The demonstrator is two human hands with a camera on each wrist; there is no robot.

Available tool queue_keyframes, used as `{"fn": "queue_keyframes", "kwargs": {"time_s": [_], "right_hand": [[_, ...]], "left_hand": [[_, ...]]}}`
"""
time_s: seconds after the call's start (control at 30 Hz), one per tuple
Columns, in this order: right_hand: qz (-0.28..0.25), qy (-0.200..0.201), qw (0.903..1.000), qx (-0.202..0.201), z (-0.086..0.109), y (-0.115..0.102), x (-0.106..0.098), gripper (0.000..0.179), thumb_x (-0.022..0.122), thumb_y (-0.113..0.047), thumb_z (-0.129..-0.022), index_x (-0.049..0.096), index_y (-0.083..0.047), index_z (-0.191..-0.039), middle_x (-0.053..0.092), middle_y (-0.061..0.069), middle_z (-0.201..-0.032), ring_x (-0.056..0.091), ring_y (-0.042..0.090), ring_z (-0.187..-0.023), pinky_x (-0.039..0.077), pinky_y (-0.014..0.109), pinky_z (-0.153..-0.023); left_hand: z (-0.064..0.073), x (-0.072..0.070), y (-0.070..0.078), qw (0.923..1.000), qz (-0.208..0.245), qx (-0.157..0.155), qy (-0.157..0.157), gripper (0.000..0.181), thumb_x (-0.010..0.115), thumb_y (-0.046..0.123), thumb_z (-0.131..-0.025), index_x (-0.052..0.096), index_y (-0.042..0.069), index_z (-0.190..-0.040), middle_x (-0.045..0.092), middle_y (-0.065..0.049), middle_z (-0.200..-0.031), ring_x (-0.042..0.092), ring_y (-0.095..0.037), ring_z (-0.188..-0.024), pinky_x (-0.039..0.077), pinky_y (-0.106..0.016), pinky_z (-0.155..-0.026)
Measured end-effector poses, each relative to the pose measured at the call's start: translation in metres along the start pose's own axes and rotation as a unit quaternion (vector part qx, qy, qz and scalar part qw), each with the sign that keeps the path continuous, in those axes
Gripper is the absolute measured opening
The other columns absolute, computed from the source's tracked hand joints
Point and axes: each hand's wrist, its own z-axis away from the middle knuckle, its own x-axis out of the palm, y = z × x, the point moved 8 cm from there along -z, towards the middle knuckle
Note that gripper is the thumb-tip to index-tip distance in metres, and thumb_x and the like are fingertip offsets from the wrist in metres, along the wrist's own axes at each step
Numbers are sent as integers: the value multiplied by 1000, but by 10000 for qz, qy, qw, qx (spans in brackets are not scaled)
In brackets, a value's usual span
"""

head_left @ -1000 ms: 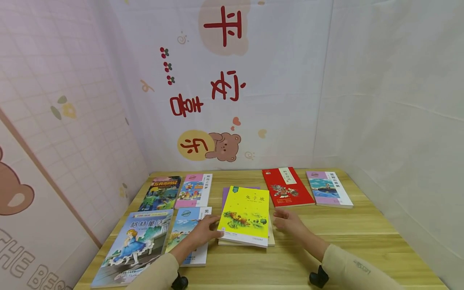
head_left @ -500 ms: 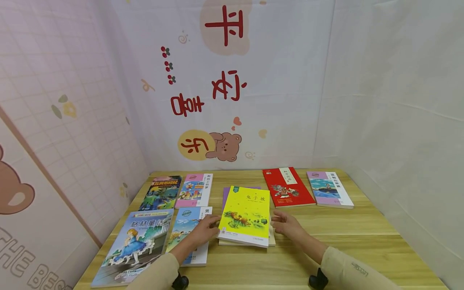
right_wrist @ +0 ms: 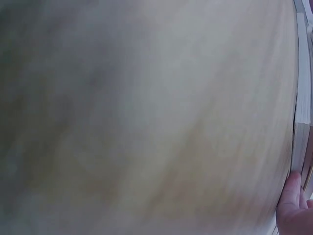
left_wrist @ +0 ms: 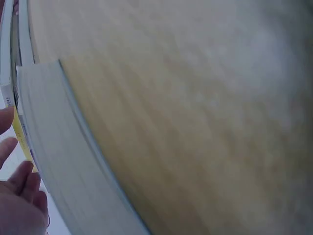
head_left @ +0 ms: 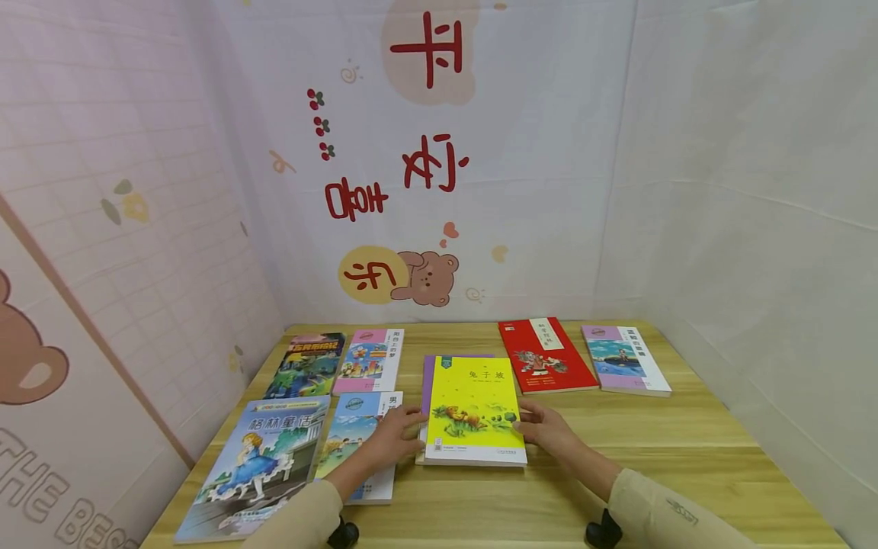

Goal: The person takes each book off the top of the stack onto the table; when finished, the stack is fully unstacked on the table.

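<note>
A yellow paperback book [head_left: 473, 400] with a white bottom strip lies on top of a small stack in the middle of the table. A purple book [head_left: 427, 385] shows from under its left and top edges. My left hand [head_left: 392, 438] touches the stack's left side, fingertips at the book edges and wrist over a light-blue book [head_left: 346, 431]. On the other side my right hand [head_left: 549, 431] touches the right edge, a fingertip at the yellow cover. In the right wrist view the right thumb [right_wrist: 292, 188] rests along the page edges [right_wrist: 302, 73].
To the left lie a large fairy-tale book [head_left: 264, 457], a dark green book [head_left: 305, 366] and a pink-and-white book [head_left: 368, 361]. Behind on the right are a red book [head_left: 545, 354] and a lilac-and-white book [head_left: 624, 360]. Fabric walls [head_left: 521, 152] enclose the wooden table [head_left: 652, 442].
The yellow book has turned from tilted to nearly straight, its lower end shifting right over the stack. My left thumb has come off its cover; both hands stay at its sides.
</note>
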Motion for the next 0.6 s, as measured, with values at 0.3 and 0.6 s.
{"fn": "queue_keyframes", "kwargs": {"time_s": [0.3,0.6], "right_hand": [[-67,49,10000,45,1,1,1,60,70,-9,-91,48,-2,-146,61,18,-130,66,24,-98,57,38,-82],[67,282,9995,94,0,1,-2,58,72,-10,-90,50,0,-143,62,18,-128,67,23,-95,57,37,-80]], "left_hand": [[1,-8,-8,9950,-748,-535,387,58,74,31,-90,57,7,-140,33,-26,-152,22,-50,-141,13,-70,-108],[5,-5,-6,9972,-616,-409,136,54,71,31,-93,56,12,-142,27,-28,-155,16,-52,-142,9,-70,-109]]}}
